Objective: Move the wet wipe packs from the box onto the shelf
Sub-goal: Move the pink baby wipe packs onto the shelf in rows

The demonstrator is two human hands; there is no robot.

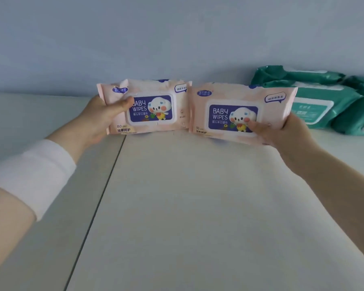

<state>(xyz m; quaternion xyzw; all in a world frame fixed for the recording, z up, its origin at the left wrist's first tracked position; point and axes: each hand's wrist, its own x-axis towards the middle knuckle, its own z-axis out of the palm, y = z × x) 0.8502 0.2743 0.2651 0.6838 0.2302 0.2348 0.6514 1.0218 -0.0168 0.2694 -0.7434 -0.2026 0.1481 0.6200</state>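
— Pink wrappers, two of them: who has hold of which?

— The person's left hand point(102, 116) grips the left pink pack point(153, 122) by its left end, thumb curled over the front at the corner of the lid, fingers behind. The right hand point(282, 131) grips the right pink pack point(237, 95) at its lower right corner, thumb pressed on the lid's label.

— And where are the packs?

— Both stand upright, printed faces toward the camera, side by side with their inner ends meeting, over the back part of the pale shelf point(187, 206), close to the blue-grey wall point(156, 38). Whether their lower edges rest on the shelf or hang just over it cannot be told.

— Anything else up there?

— Green packs point(319, 106) lie on the shelf at the right, against the wall, piled on one another, just beside and behind the right pink pack. A dark seam point(102, 196) runs along the shelf from below the left pink pack toward the near edge. A white sleeve point(34, 175) wraps the left forearm; the right forearm is bare.
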